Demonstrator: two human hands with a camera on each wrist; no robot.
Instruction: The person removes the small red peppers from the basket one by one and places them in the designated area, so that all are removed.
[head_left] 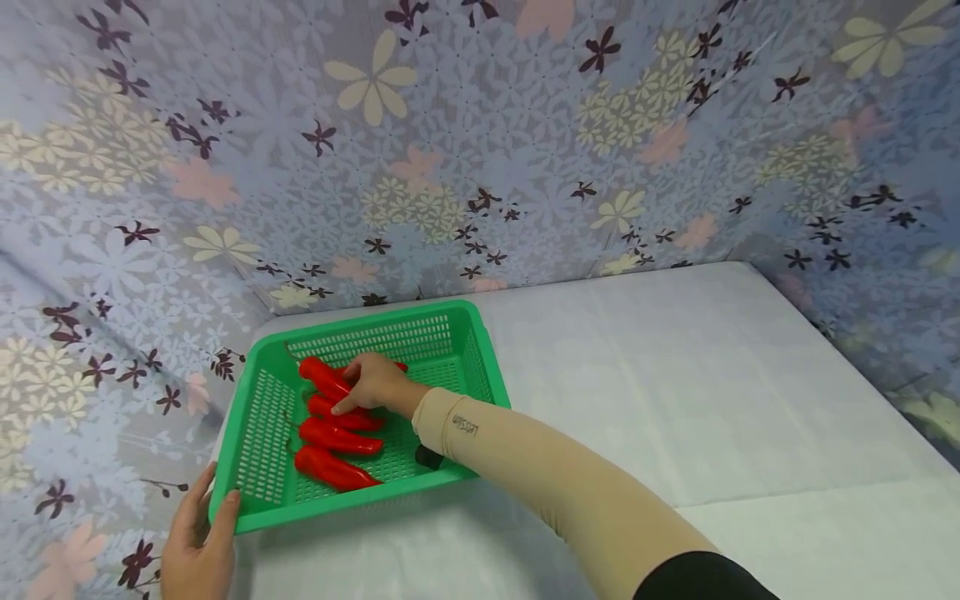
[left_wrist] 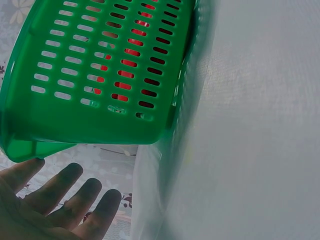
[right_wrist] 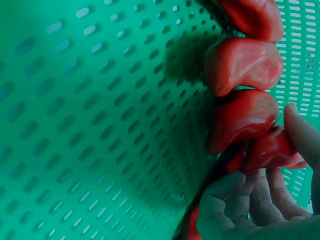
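Several red peppers (head_left: pixel 341 437) with thin stems lie side by side in a green perforated plastic basket (head_left: pixel 491 367). My right hand (head_left: pixel 372 385) reaches into it and holds one red pepper (right_wrist: pixel 272 150) between thumb and fingers, at the back of the row. In the right wrist view, other peppers (right_wrist: pixel 245 65) curve away above that hand. My left hand (head_left: pixel 198 542) is at the basket's near left corner, thumb at the rim. The left wrist view shows its fingers (left_wrist: pixel 65 187) extended and spread, one fingertip at the rim's underside.
The basket stands on a table with a white cover (head_left: pixel 637 358), at its left end. Flower-patterned fabric (head_left: pixel 487 150) rises behind and at both sides. A small black object (head_left: pixel 428 457) shows under my right forearm sleeve (head_left: pixel 540 467), by the basket's near wall.
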